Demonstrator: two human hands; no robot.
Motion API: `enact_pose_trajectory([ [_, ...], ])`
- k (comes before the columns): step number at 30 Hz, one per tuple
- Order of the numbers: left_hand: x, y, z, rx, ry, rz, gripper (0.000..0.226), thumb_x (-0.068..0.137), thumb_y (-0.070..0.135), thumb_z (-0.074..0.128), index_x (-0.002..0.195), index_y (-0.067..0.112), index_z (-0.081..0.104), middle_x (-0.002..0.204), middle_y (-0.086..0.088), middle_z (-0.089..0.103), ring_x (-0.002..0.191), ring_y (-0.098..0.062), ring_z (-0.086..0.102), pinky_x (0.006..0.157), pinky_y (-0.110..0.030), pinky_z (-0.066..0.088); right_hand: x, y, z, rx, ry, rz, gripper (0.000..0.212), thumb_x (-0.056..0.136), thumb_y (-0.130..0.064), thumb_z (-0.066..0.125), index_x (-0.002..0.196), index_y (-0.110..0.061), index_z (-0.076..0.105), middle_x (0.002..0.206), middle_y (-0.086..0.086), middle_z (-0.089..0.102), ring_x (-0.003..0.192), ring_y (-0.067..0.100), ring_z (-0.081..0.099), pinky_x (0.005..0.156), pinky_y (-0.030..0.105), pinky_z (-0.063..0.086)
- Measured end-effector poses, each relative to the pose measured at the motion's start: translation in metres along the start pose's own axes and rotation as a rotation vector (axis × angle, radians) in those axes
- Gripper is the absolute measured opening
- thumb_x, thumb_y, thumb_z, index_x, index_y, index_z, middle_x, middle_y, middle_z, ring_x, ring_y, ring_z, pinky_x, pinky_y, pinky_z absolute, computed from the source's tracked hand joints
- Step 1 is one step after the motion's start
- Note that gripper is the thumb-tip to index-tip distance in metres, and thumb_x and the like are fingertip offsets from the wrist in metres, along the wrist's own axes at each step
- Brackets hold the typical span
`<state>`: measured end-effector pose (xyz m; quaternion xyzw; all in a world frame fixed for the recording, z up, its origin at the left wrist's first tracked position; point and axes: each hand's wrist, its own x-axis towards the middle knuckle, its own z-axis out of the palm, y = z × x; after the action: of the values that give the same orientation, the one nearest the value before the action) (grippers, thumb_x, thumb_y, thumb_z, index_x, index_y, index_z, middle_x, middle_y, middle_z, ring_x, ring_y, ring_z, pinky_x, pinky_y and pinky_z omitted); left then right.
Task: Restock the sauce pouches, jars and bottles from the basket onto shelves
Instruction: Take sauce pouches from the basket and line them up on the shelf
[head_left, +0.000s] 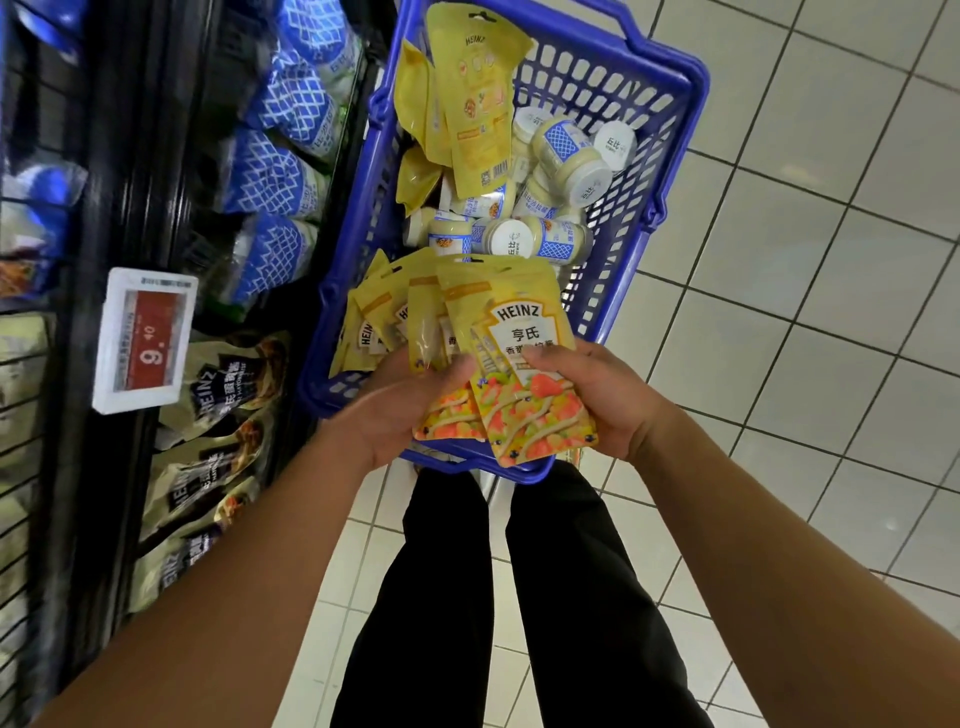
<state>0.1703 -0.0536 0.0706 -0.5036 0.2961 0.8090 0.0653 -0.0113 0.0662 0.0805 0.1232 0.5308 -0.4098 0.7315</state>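
- Both hands held a fanned stack of yellow pouches (519, 364) over the blue basket (675, 156): left hand (400, 410) fingers curled beneath, right hand (587, 389) thumb pressed on the front pouch.
- The basket still contained many jars (571, 166) and further loose pouches (467, 104).
- The shelves (104, 208) at left carried stock; restocking appeared well short of complete.

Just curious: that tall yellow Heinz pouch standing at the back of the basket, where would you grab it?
Pinch the yellow Heinz pouch by its flat top edge, coming from above. It stands upright above the jars, so its top is free while its bottom is buried among them.
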Motion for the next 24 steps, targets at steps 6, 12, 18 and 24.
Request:
enact_pose_trajectory([
  [6,-0.010,-0.005,-0.001,0.067,0.106,0.036,0.090,0.057,0.021,0.095,0.136,0.020,0.053,0.125,-0.004,0.070,0.119,-0.025,0.064,0.101,-0.049,0.051,-0.021,0.003,-0.008,0.044,0.031,-0.068,0.054,0.082,-0.030,0.073,0.133,-0.016,0.060,0.125,0.012,0.070,0.112,0.033,0.068,0.091,0.047,0.057],
  [12,-0.037,0.011,0.011,0.134,0.120,0.075,0.095,0.048,0.023,0.094,0.135,0.018,0.054,0.124,-0.007,0.070,0.118,-0.027,0.064,0.095,-0.053,0.054,-0.058,-0.001,-0.007,0.070,0.033,-0.159,0.062,0.079,-0.030,0.077,0.135,-0.013,0.056,0.126,0.013,0.069,0.115,0.032,0.067,0.087,0.043,0.059],
  [18,-0.090,0.040,0.034,0.175,0.104,0.222,0.081,0.057,0.016,0.095,0.130,0.013,0.059,0.117,-0.005,0.073,0.111,-0.024,0.069,0.088,-0.039,0.058,-0.110,-0.025,0.015,0.015,-0.047,-0.222,0.062,0.081,-0.009,0.070,0.140,-0.013,0.051,0.132,0.015,0.065,0.120,0.034,0.064,0.092,0.045,0.056],
  [24,-0.158,0.061,0.065,0.045,0.080,0.318,0.068,0.069,0.002,0.079,0.133,0.004,0.055,0.120,-0.012,0.071,0.111,-0.031,0.067,0.083,-0.037,0.059,-0.178,-0.060,0.033,0.009,-0.069,-0.217,0.050,0.085,-0.016,0.067,0.134,-0.009,0.057,0.127,0.018,0.067,0.114,0.035,0.066,0.090,0.045,0.058],
])
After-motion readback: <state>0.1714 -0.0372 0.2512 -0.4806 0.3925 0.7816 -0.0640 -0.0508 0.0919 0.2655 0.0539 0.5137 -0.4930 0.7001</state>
